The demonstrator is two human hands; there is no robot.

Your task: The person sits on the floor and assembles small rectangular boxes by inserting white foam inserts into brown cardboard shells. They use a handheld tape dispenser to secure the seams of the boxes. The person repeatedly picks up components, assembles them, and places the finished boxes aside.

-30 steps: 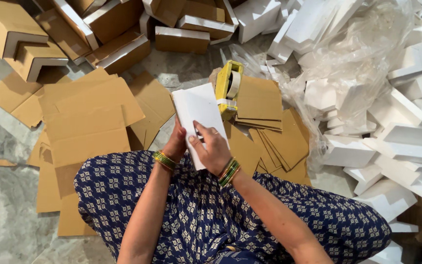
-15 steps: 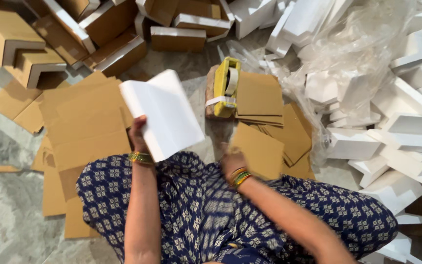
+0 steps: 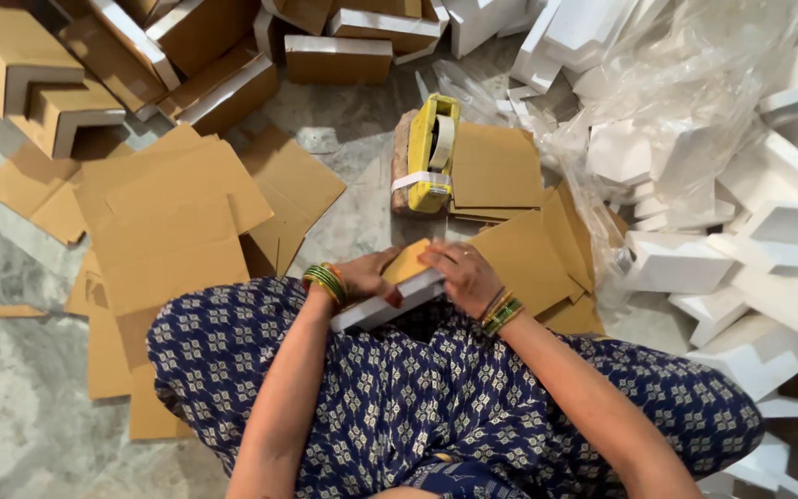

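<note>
Both hands point(image 3: 417, 277) — on foam piece point(image 3: 382, 307)

Yellow tape dispenser point(image 3: 433, 152); white foam blocks point(image 3: 750, 240); plastic sheet point(image 3: 695, 83).

Left hand point(image 3: 369, 274) and right hand point(image 3: 465, 274) close together, fingers curled.

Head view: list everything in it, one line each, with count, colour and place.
white foam piece: one, white, on the lap, held by both hands
cardboard sheet: one, brown, on the foam piece
loose cardboard sheets: many, brown, floor left and centre
tape dispenser: one, yellow, floor centre
foam corner pieces: many, white, right
cardboard-faced foam pieces: several, brown and white, top left
plastic film: clear, top right
left hand: green bangles
right hand: green bangles
</note>
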